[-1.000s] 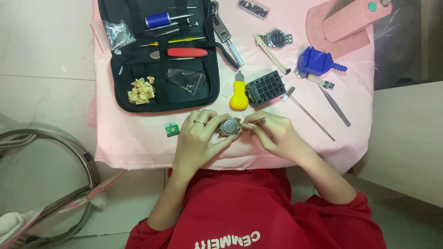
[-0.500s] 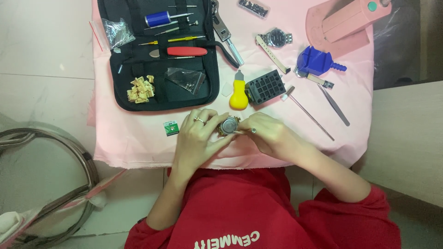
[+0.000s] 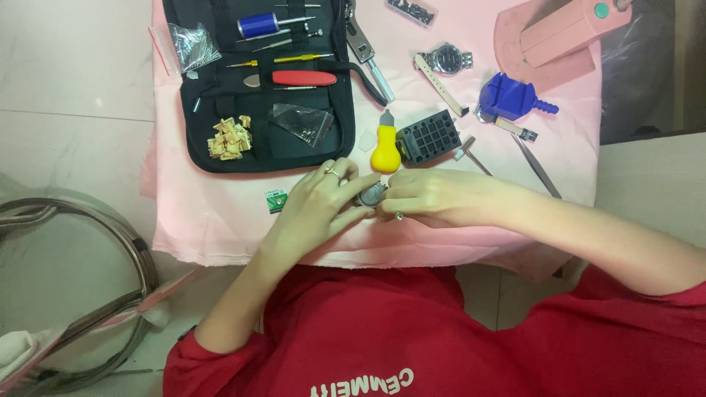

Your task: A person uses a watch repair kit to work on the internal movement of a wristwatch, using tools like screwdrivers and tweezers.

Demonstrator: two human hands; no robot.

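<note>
Since the earlier frames my right hand (image 3: 434,198) has slid leftward over the watch case (image 3: 371,195), covering most of it; my left hand (image 3: 320,206) has barely shifted. I see the left fingers curled around the case from the left, a ring on one, pinching it above the pink cloth (image 3: 220,228). The right fingers are closed against its other side; whether they grip a tool I cannot tell. The round, grey metal case sits between both hands at the table's near edge. Just beyond stand a yellow pear-shaped knife (image 3: 385,151) and a black gridded block (image 3: 429,137). The open black tool case (image 3: 220,140) holds a red-handled tool (image 3: 304,77), a blue cylinder (image 3: 257,25) and tan bits (image 3: 229,137).
</note>
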